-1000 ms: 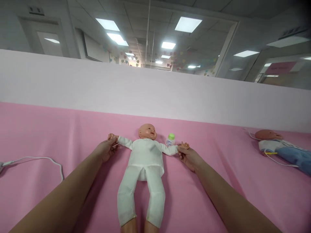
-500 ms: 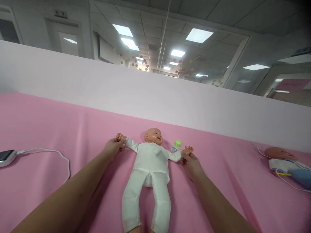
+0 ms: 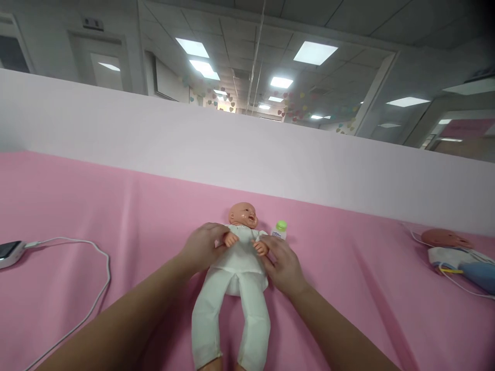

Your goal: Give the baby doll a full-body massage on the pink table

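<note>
A baby doll (image 3: 242,257) in a white top and trousers lies on its back on the pink sheet, its bare head toward the white wall. My left hand (image 3: 204,247) grips the doll's arm on the left, whose small hand rests over the chest. On the other side, my right hand (image 3: 284,263) is closed around the other arm, also folded onto the chest. My fingers partly hide both doll arms. Just behind my right hand stands a small bottle (image 3: 280,230) with a green cap, its lower part covered.
A pink sheet (image 3: 154,216) spreads up to a low white wall (image 3: 247,154). At the left lies a white device (image 3: 11,253) with a dark screen and a cable (image 3: 108,268). A second doll (image 3: 452,255) in white and blue, with thin tubing, lies at the far right.
Both doll arms, stretched out sideways before, have been brought inward and folded over the chest. My two hands moved toward each other with them.
</note>
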{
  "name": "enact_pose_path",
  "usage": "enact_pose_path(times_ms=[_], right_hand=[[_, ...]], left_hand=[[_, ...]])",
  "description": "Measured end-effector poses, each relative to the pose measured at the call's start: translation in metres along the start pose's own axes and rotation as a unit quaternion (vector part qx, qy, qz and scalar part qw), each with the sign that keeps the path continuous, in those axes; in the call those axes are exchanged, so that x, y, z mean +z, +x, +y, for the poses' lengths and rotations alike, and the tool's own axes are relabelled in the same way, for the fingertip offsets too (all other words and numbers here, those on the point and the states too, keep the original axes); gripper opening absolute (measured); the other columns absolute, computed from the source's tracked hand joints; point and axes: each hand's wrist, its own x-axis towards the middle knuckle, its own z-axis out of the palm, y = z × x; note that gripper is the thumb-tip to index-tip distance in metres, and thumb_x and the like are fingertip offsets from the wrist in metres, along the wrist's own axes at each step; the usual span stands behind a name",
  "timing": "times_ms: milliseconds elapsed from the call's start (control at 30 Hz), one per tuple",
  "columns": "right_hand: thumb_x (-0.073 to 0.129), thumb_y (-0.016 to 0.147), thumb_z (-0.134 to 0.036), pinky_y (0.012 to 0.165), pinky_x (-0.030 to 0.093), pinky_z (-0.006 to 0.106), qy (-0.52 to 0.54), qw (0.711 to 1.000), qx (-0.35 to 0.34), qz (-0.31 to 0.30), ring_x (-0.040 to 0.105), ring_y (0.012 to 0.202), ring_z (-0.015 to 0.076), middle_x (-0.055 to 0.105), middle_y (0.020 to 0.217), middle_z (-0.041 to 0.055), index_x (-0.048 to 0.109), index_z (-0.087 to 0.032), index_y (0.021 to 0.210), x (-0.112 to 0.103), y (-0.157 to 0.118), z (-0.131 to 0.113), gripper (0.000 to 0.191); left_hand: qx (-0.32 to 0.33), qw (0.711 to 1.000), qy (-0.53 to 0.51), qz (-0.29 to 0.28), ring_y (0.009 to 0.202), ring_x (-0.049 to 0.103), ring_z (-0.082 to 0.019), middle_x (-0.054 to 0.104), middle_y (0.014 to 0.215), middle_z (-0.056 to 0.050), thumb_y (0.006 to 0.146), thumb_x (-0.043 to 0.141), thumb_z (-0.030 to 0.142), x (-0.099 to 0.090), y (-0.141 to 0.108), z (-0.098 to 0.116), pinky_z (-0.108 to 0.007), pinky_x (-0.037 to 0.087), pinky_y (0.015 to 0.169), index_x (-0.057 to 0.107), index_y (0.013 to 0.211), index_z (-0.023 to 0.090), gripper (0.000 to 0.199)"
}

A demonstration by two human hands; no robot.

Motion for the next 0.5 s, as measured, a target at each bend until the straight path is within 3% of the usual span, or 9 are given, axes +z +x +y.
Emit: enact_pose_path(times_ms=[100, 300, 400, 500], right_hand=[[0.054, 0.095, -0.011, 0.111, 0.051, 0.054, -0.033, 0.994, -0.088, -0.057, 0.060, 0.127, 0.0284, 0.067, 0.134, 0.0112, 0.064, -0.025, 0.136, 0.004, 0.001, -0.005, 0.045], [0.053, 0.087, -0.003, 0.112, 0.050, 0.059, -0.068, 0.981, -0.099, -0.152, 0.050, 0.140, 0.0332, 0.063, 0.142, 0.0098, 0.067, -0.027, 0.134, -0.001, -0.001, -0.009, 0.055], [0.052, 0.089, -0.004, 0.113, 0.050, 0.059, -0.049, 0.984, -0.083, -0.153, 0.051, 0.140, 0.0328, 0.063, 0.143, 0.0087, 0.067, -0.028, 0.134, 0.000, -0.003, -0.006, 0.053], [0.054, 0.090, -0.008, 0.115, 0.047, 0.061, -0.007, 0.992, -0.036, -0.121, 0.055, 0.137, 0.0321, 0.065, 0.141, 0.0090, 0.067, -0.026, 0.133, 0.002, -0.004, 0.000, 0.049]], left_hand=[[0.083, 0.993, 0.056, -0.059, 0.113, 0.067, -0.029, 0.077, 0.118, -0.005, 0.084, 0.060, 0.016, 0.002, -0.001, 0.005, -0.041, 0.050, 0.101, 0.076, 0.111, 0.027, 0.033], [0.124, 0.979, 0.068, -0.148, 0.121, 0.067, -0.029, 0.074, 0.131, -0.004, 0.085, 0.058, 0.012, -0.004, 0.000, -0.005, -0.043, 0.047, 0.109, 0.074, 0.125, 0.031, 0.047], [0.122, 0.978, 0.073, -0.152, 0.121, 0.067, -0.030, 0.073, 0.131, -0.006, 0.086, 0.059, 0.012, 0.000, 0.000, -0.006, -0.044, 0.047, 0.108, 0.074, 0.125, 0.029, 0.046], [0.077, 0.990, 0.042, -0.109, 0.119, 0.067, -0.030, 0.075, 0.127, -0.005, 0.088, 0.062, 0.019, 0.006, -0.002, -0.004, -0.043, 0.049, 0.103, 0.076, 0.119, 0.030, 0.035]])
